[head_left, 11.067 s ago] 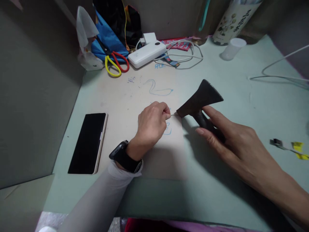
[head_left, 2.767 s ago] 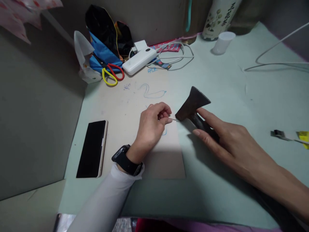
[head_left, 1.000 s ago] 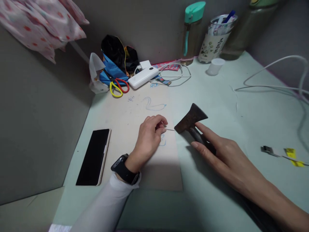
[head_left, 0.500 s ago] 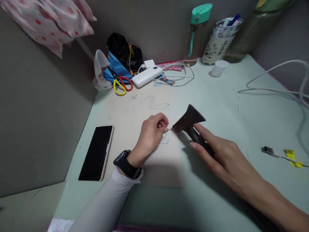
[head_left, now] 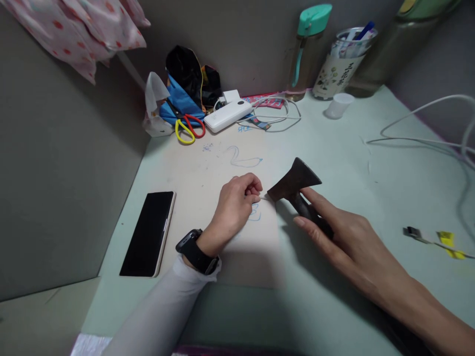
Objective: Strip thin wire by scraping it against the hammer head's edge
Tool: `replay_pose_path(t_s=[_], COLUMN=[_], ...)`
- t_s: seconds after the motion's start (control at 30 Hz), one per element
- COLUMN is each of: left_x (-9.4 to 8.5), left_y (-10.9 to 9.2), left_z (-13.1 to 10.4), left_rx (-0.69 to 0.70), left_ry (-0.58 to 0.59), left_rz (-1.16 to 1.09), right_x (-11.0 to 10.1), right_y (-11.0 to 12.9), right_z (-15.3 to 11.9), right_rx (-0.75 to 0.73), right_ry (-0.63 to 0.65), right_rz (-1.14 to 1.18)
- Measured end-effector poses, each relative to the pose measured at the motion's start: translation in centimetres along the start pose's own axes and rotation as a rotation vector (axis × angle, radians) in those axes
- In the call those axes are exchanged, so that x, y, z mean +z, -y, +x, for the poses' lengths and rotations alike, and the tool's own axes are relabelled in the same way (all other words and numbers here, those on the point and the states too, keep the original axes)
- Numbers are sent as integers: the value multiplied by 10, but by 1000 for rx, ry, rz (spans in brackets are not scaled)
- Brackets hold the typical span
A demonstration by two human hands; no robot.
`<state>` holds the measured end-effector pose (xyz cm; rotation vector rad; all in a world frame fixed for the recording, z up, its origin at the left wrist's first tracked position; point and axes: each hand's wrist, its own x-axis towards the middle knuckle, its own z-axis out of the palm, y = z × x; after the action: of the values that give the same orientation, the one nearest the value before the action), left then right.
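Phone [head_left: 148, 234] flat, left side; scissors [head_left: 188, 129] beside white power bank [head_left: 227, 115]; small cup [head_left: 339, 106] before pen holder [head_left: 340, 69].

The person wears a white sleeve [head_left: 159, 306] and a black, dark-faced wristwatch [head_left: 196, 251].

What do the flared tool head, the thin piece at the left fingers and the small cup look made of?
Tool head: probably iron or steel, dull, given its dark brown surface.
Thin piece: likely smooth metal, from its pale glint; too fine for certainty.
Small cup: seemingly smooth plastic, its whitish wall looking translucent.
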<state>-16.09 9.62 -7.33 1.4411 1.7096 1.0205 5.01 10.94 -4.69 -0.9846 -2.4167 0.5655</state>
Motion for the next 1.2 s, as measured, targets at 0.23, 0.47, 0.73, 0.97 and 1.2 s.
replay_pose_path(t_s=[0.23, 0.47, 0.73, 0.97, 1.2], left_x=[3, 3, 3, 4, 5], left_y=[1, -3, -4, -5, -7], left_z=[0, -1, 0, 3, 3], left_rx=[52, 47, 33, -7, -9], left_ry=[-45, -71, -67, -65, -64], left_rz=[-41, 232, 229, 233, 263], right_x=[-1, 3, 4, 5, 5], right_y=[1, -1, -4, 0, 2], right_z=[2, 1, 2, 3, 5], right_rx=[-9, -16, 7, 48, -5], right_ry=[0, 1, 21, 59, 15], right_rz=[-6, -34, -16, -6, -15])
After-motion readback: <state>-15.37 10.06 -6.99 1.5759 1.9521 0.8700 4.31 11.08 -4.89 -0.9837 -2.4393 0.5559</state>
